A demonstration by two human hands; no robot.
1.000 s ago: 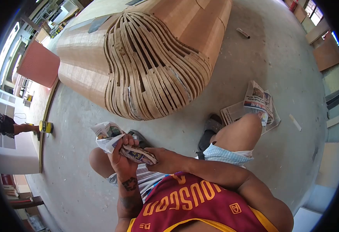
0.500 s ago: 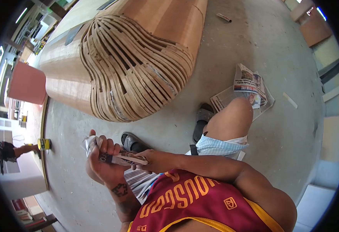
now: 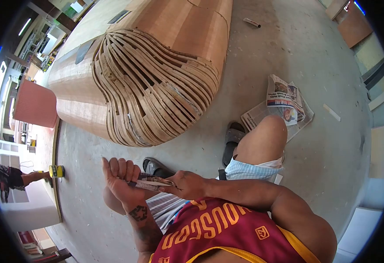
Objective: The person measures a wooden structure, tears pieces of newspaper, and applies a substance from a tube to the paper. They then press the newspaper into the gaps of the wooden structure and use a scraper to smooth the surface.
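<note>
- Below the head camera, at lap level: the left hand (image 3: 121, 179) is raised with the palm turned up and the fingers (image 3: 118, 167) spread apart and extended upward. A folded strip of newspaper (image 3: 150, 183) lies across this palm, touching it; the fingers are not curled around it.
- Right hand (image 3: 187, 185): closed onto the right end of the folded strip of newspaper, with thumb and fingertips pinching the paper. The exact finger positions under the paper cannot be told.
- Position of the strip: flattened, roughly horizontal, bridging both hands, in front of the red jersey (image 3: 218, 228) and above the striped shorts (image 3: 253, 168).
- Left forearm: a dark tattoo (image 3: 138, 213) shows near the wrist.
- Floor area ahead: a large wooden form (image 3: 157, 83) lies on the concrete floor (image 3: 279, 57). Its near end is built of curved, layered wooden slats; its body is covered with smooth veneer.
- Feet: two sandals show, one (image 3: 155, 166) just beyond the hands, one (image 3: 233, 136) beside the raised right knee (image 3: 266, 140).
- Right of the knee: loose newspaper sheets (image 3: 284, 103) lie on the floor, partly behind the knee.
- Far left: another person's hand (image 3: 40, 175) reaches to a yellow can (image 3: 57, 171) set at the edge of the floor, well apart from the wearer's hands.
</note>
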